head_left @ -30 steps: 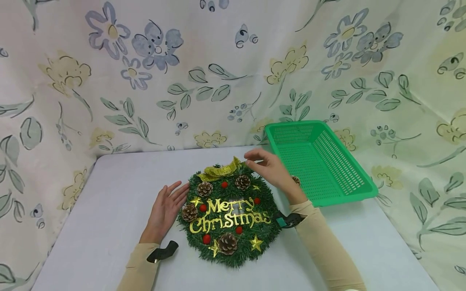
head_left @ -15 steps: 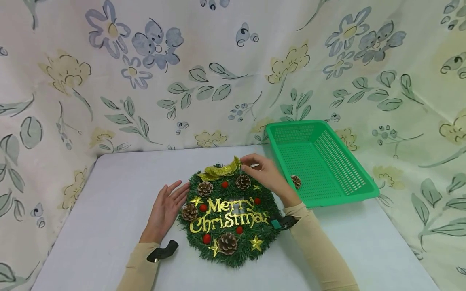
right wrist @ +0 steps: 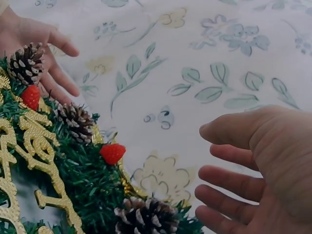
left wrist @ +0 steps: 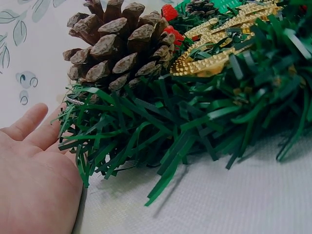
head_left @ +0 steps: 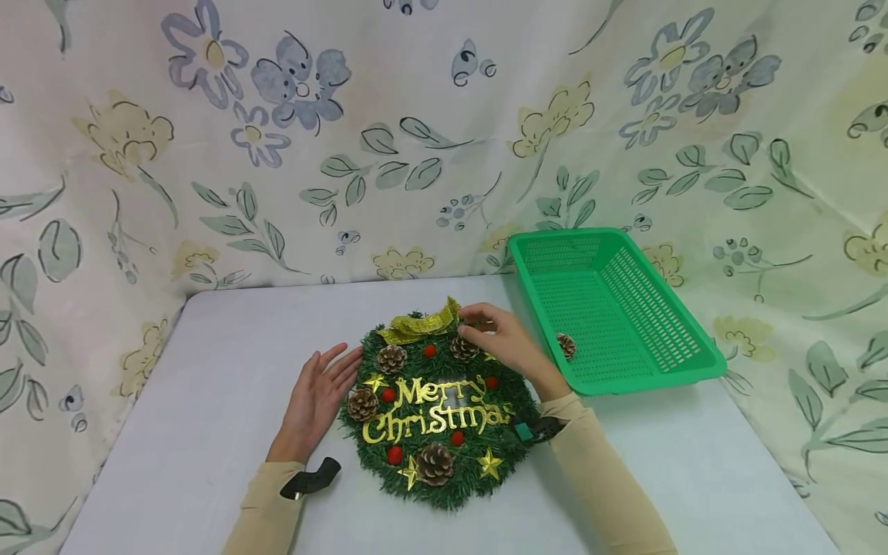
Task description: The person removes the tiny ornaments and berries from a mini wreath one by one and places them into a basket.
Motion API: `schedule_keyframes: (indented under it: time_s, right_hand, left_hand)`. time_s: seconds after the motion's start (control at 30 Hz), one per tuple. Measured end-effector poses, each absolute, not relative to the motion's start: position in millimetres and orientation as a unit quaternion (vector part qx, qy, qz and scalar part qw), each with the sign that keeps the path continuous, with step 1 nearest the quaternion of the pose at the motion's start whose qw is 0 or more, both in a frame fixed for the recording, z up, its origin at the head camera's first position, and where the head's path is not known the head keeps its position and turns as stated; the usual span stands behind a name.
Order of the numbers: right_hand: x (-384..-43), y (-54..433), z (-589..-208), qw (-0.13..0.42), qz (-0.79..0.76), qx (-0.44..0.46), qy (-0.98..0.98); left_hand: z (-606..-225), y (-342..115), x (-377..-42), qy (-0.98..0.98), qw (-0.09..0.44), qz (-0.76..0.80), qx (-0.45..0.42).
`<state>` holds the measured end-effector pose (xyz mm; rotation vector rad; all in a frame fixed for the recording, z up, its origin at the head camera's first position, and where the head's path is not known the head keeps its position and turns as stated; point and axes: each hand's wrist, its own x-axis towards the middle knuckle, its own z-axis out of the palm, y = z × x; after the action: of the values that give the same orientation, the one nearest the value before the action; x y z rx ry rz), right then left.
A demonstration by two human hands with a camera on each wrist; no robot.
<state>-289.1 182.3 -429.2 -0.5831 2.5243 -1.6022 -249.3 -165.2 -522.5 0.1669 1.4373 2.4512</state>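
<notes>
A green tinsel wreath point(head_left: 461, 455) lies flat on the white table, carrying gold Merry Christmas lettering point(head_left: 437, 422), pine cones, red berries and gold stars. Gold ribbon point(head_left: 416, 327) runs along its far edge. My left hand point(head_left: 315, 401), palm up with fingers extended, lies at the wreath's left edge; in the left wrist view its fingers point(left wrist: 46, 131) reach the tinsel point(left wrist: 146, 126) below a pine cone point(left wrist: 117, 46). Over the far right edge, beside the ribbon's end, hovers my right hand point(head_left: 509, 339). Its thumb and fingers point(right wrist: 231, 183) are parted, with nothing between them.
A green plastic basket point(head_left: 708, 362) stands at the back right, with one loose pine cone point(head_left: 566, 347) at its left side. Flowered cloth point(head_left: 388, 177) hangs behind the table point(head_left: 236, 370). Each wrist wears a black camera mount point(head_left: 310, 479).
My right hand has come slightly left and nearer to me, over the wreath's far right part, baring the pine cone in the basket. The left hand keeps its place.
</notes>
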Motion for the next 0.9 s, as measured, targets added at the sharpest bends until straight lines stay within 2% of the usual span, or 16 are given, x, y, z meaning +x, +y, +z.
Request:
schedule_keyframes:
  time_s: [0.6, 0.9]
  right_hand:
    - [-290, 185, -449, 0.063, -0.527, -0.145, 0.835]
    - [-289, 186, -456, 0.088, -0.529, -0.125, 0.835]
  left_hand:
    - [-524, -165, -249, 0.5, 0.145, 0.852, 0.059]
    - [-525, -165, -250, 0.497, 0.148, 0.853, 0.059]
